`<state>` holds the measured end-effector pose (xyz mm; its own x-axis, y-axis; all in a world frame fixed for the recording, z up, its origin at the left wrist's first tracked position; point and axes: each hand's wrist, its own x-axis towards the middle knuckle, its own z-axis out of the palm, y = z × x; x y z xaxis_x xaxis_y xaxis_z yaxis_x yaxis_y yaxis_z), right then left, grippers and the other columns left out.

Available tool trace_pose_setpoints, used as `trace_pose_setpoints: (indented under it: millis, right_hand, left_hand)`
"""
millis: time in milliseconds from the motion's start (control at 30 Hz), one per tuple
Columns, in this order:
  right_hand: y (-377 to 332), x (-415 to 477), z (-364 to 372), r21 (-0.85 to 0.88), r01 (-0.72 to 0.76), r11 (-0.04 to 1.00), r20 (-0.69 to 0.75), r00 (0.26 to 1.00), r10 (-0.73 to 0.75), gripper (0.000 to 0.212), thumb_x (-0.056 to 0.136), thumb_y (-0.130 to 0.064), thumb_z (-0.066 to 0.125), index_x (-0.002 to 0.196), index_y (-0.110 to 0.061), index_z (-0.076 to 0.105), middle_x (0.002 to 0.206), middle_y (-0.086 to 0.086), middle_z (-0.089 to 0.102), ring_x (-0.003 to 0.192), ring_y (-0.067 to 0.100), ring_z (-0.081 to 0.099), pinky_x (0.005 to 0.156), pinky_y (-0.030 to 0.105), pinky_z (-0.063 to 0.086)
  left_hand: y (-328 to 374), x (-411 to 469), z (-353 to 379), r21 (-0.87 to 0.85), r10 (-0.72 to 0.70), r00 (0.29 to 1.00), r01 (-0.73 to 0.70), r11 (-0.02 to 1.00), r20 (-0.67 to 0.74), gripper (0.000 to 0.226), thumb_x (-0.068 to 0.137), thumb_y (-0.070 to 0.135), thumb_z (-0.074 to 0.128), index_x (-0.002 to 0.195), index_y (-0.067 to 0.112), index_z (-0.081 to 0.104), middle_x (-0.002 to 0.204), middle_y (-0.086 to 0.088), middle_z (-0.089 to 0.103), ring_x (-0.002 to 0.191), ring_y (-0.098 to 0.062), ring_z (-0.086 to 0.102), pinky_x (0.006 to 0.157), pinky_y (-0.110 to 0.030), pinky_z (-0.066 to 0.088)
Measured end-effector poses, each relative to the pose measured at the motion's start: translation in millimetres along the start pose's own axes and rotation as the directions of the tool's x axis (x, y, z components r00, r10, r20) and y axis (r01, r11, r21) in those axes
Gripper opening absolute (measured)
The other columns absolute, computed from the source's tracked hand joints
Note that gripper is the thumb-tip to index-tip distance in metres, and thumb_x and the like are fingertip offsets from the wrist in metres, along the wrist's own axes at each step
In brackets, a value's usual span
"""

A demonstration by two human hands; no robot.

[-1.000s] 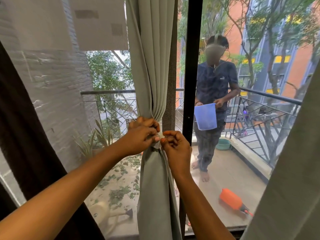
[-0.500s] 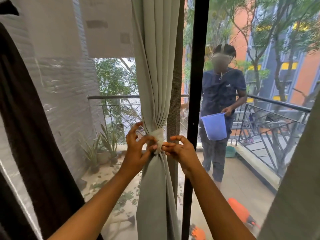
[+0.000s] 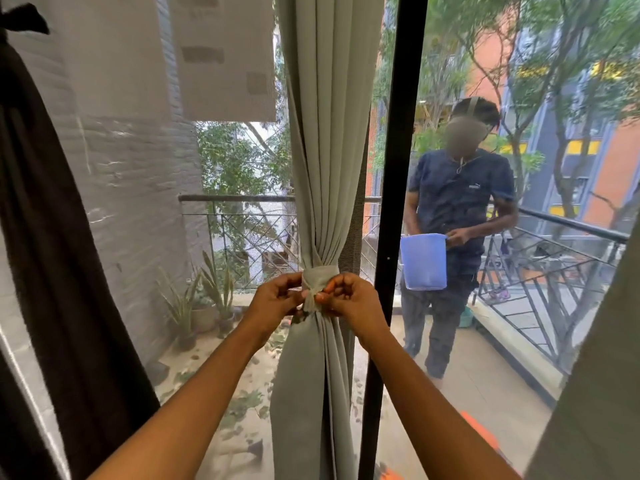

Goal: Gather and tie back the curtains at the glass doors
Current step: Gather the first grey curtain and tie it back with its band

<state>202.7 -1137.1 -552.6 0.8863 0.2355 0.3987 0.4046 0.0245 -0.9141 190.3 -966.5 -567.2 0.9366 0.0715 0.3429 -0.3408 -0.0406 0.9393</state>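
Hands: two. The left hand (image 3: pixel 277 301) and right hand (image 3: pixel 349 299) meet at the front of the gathered curtain (image 3: pixel 329 133), fingers curled, each pinching part of the tie (image 3: pixel 320 273).
Tie: one pale band wrapped around the gathered curtain at its narrowest point, with the knot between the two hands.
Gathered curtain: one, grey-green, bunched into folds above and below the tie.
Door frame (image 3: pixel 394 202): one black upright, just right of the gathered curtain.
Other curtains: two, a dark curtain (image 3: pixel 52 237) well left of the gathered curtain and a pale curtain (image 3: pixel 595 375) well right of it.
Outside the glass: one person (image 3: pixel 457 202) right of the gathered curtain, holding one blue bucket (image 3: pixel 424 261). Potted plants (image 3: pixel 207 306) stand to its left, their count unclear, and one railing (image 3: pixel 554 237) runs behind.
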Motion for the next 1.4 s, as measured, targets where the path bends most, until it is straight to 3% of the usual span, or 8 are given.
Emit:
trace_pose_setpoints:
  millis: [133, 300, 600, 767, 933, 1033, 1100, 1400]
  right_hand:
    - [16, -6, -8, -0.232, 0.044, 0.972, -0.156, 0.984, -0.081, 0.042, 0.063, -0.030, 0.086, 0.091, -0.025, 0.055, 0.087, -0.004, 0.063, 0.081, 0.014, 0.061, 0.072, 0.034, 0.055]
    - [18, -6, -25, -0.130, 0.015, 0.991, 0.205, 0.979, 0.013, 0.070, 0.072, -0.035, 0.080, 0.131, -0.031, 0.044, 0.122, -0.010, 0.058, 0.108, 0.004, 0.059, 0.089, 0.025, 0.052]
    - [15, 6, -28, -0.349, 0.125, 0.929, 0.069, 0.992, -0.107, 0.042, 0.075, -0.034, 0.077, 0.111, -0.021, 0.062, 0.099, -0.006, 0.070, 0.090, 0.006, 0.066, 0.084, 0.035, 0.055]
    - [19, -3, -30, -0.191, -0.021, 0.981, 0.159, 0.986, 0.052, 0.044, 0.077, -0.028, 0.076, 0.115, -0.029, 0.054, 0.112, -0.004, 0.065, 0.103, 0.012, 0.063, 0.093, 0.038, 0.052]
    - [0, 0, -43, -0.515, -0.006, 0.857, 0.266, 0.949, 0.167, 0.051, 0.073, -0.027, 0.080, 0.116, -0.017, 0.057, 0.109, -0.002, 0.065, 0.097, 0.011, 0.062, 0.090, 0.030, 0.053]
    - [-58, 22, -55, -0.188, -0.033, 0.982, 0.255, 0.964, 0.081, 0.052, 0.078, -0.021, 0.073, 0.124, -0.013, 0.050, 0.114, 0.000, 0.061, 0.096, 0.006, 0.062, 0.076, 0.020, 0.053]
    - [-104, 44, -58, 0.040, -0.012, 0.999, 0.151, 0.988, 0.006, 0.058, 0.073, -0.031, 0.069, 0.126, -0.017, 0.049, 0.122, 0.004, 0.057, 0.102, 0.011, 0.061, 0.078, 0.027, 0.053]
    - [-141, 62, -32, -0.757, 0.272, 0.594, -0.100, 0.850, -0.517, 0.027, 0.092, -0.029, 0.056, 0.107, -0.010, 0.045, 0.093, 0.010, 0.063, 0.081, 0.026, 0.063, 0.069, 0.039, 0.050]
  left_hand:
    - [-4, -2, -5, 0.084, 0.056, 0.997, -0.060, 0.995, 0.045, 0.030, 0.079, 0.018, 0.075, 0.108, 0.022, 0.067, 0.097, -0.003, 0.071, 0.096, -0.020, 0.064, 0.082, -0.033, 0.055]
    - [-11, -5, -4, 0.006, 0.016, 0.988, -0.017, 1.000, 0.154, 0.076, 0.063, 0.043, 0.084, 0.129, 0.021, 0.053, 0.122, 0.003, 0.066, 0.118, -0.013, 0.058, 0.096, -0.033, 0.047]
    - [-1, 8, 16, 0.088, 0.136, 0.991, -0.137, 0.987, 0.016, 0.032, 0.072, 0.018, 0.077, 0.096, 0.001, 0.067, 0.097, -0.023, 0.069, 0.090, -0.024, 0.064, 0.086, -0.044, 0.052]
    - [-15, -16, 32, -0.060, 0.001, 1.000, -0.002, 0.998, -0.007, 0.021, 0.086, 0.017, 0.065, 0.107, 0.018, 0.062, 0.099, 0.003, 0.073, 0.091, -0.011, 0.067, 0.080, -0.027, 0.055]
    - [-24, -35, 20, 0.026, -0.069, 0.997, 0.068, 0.997, 0.026, 0.009, 0.085, 0.030, 0.069, 0.094, 0.029, 0.071, 0.088, 0.008, 0.073, 0.092, -0.013, 0.064, 0.076, -0.029, 0.052]
    - [25, -10, 11, -0.076, 0.022, 0.999, -0.024, 0.997, -0.036, 0.065, 0.066, 0.054, 0.065, 0.125, 0.030, 0.055, 0.119, 0.011, 0.062, 0.110, -0.009, 0.057, 0.091, -0.031, 0.045]
    - [74, 19, 15, -0.081, 0.129, 0.991, -0.131, 0.988, -0.039, 0.066, 0.076, 0.052, 0.069, 0.134, 0.029, 0.046, 0.131, 0.006, 0.055, 0.119, -0.011, 0.053, 0.098, -0.035, 0.042]
    - [115, 87, 33, 0.222, 0.265, 0.939, -0.216, 0.951, -0.221, 0.037, 0.092, 0.034, 0.050, 0.126, 0.021, 0.057, 0.115, -0.008, 0.067, 0.104, -0.026, 0.064, 0.088, -0.053, 0.053]
